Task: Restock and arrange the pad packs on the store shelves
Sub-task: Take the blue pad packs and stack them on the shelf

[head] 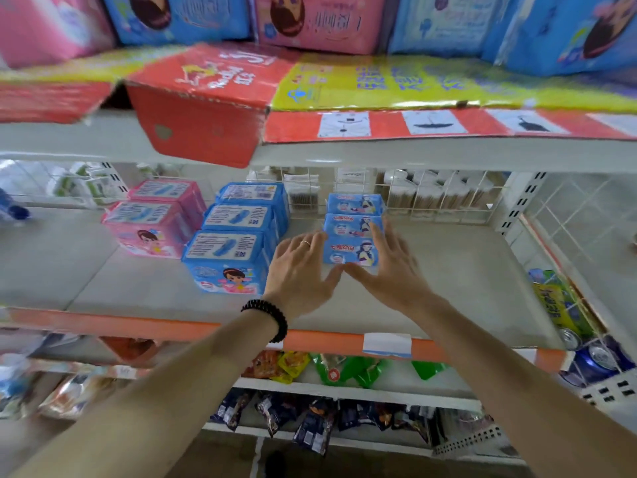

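On the grey middle shelf (465,277) a row of three small blue pad packs (351,224) runs front to back. My left hand (300,274) lies flat with fingers apart at the row's left side, and my right hand (389,267) does the same at its right side; the thumbs nearly meet below the front pack (348,253). Neither hand grips a pack. To the left sits a row of three larger blue packs (234,239), and further left two pink packs (151,219). The right hand's fingers hide the small packs' right edges.
Large pink and blue pad packs (317,19) stand on the top shelf above a torn red and yellow cardboard lining (206,105). A wire grid (431,194) backs the middle shelf. Snack bags (310,419) fill the lower shelves, and drink cans (593,360) stand at the right.
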